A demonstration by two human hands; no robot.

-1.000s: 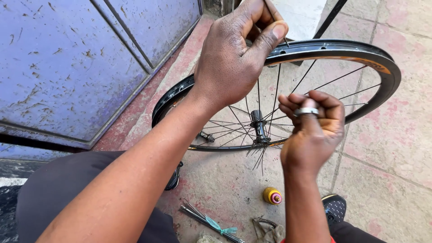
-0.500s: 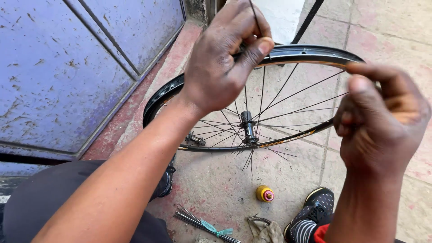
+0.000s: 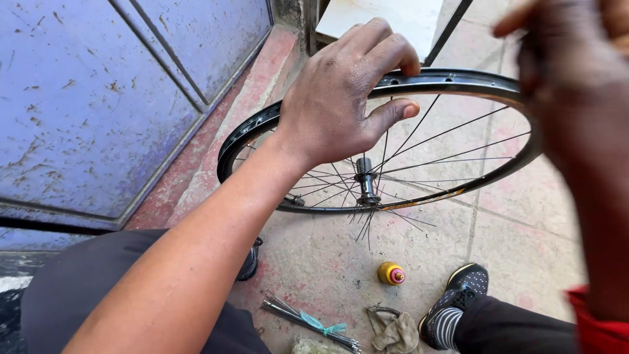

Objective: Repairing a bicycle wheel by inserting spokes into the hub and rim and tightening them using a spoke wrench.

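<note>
Black metal spoked bicycle rim [image 3: 458,82]: left hand [image 3: 341,105] clamps fingers over its top edge. Right hand [image 3: 570,85] blurred, grip indeterminate. Small yellow bottle [image 3: 391,273] stands on open paving [image 3: 524,229] below.

Tiled floor [image 3: 524,229], small yellow bottle [image 3: 391,273], spoke bundle [image 3: 308,321], rag [image 3: 393,328]

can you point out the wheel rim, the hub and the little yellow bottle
wheel rim [image 3: 458,80], head view, on the top arc of the black rim
hub [image 3: 364,178], head view, on the dark centre where the spokes meet
yellow bottle [image 3: 390,273], head view, on its body
</note>
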